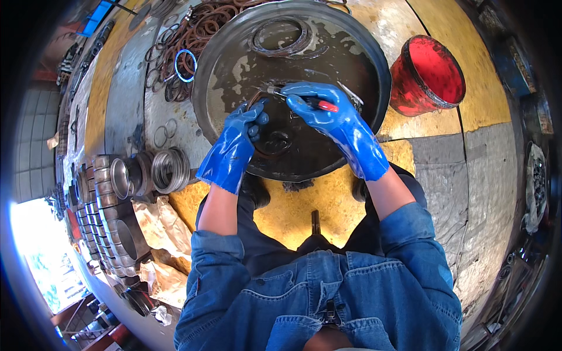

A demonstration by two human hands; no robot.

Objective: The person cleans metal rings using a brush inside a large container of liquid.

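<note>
Both hands wear blue rubber gloves over a wide, dark round basin (201,108) of murky liquid. My right hand (335,120) is closed around a tool with a red and black handle (328,106), which looks like a brush; its metal end points left toward my other hand. My left hand (237,131) has its fingers curled at a thin brownish ring (256,97), only partly visible between the hands. Larger rings (281,38) lie at the basin's far side, and a small dark ring (276,142) sits in the liquid below my hands.
A red bucket (404,88) stands tilted-looking right of the basin. Rusty rings (216,20) are heaped at far left, with a bright blue-lit ring (185,65) beside them. Coiled metal rings (170,169) and stacked metal cylinders (111,205) stand on the left, near brown paper (161,225).
</note>
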